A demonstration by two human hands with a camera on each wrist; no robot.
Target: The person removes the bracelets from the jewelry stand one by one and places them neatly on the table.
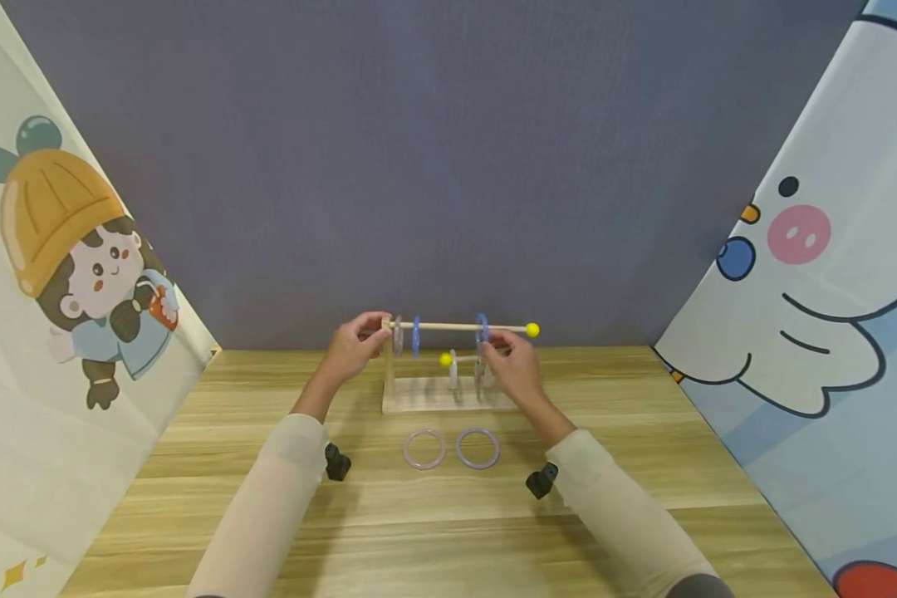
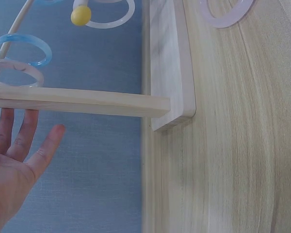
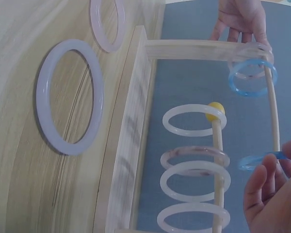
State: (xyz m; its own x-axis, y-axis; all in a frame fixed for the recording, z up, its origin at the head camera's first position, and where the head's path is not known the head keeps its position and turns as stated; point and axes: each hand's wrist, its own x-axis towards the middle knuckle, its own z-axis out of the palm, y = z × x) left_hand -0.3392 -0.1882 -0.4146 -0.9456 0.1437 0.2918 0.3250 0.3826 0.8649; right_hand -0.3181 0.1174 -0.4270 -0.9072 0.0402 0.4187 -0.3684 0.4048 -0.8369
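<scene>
A wooden bangle stand (image 1: 419,395) has an upper rod (image 1: 448,326) and a shorter lower rod (image 3: 218,145), each tipped with a yellow ball. My left hand (image 1: 349,350) grips the top of its left post, fingers behind the wood in the left wrist view. With thumb and fingers, my right hand (image 1: 514,365) pinches a blue bangle (image 1: 482,320) that is around the upper rod, towards the ball end. Nearer the left post, another blue bangle (image 3: 252,91) and a clear pinkish bangle (image 1: 399,335) hang on that rod. Several white and brownish bangles (image 3: 194,182) hang on the lower rod.
A pink bangle (image 1: 423,449) and a lilac bangle (image 1: 477,448) lie flat on the wood-grain table (image 1: 419,531) in front of the stand. A dark panel (image 1: 448,166) rises behind it, with printed cloths at both sides. Small black blocks (image 1: 542,480) sit by the sleeves.
</scene>
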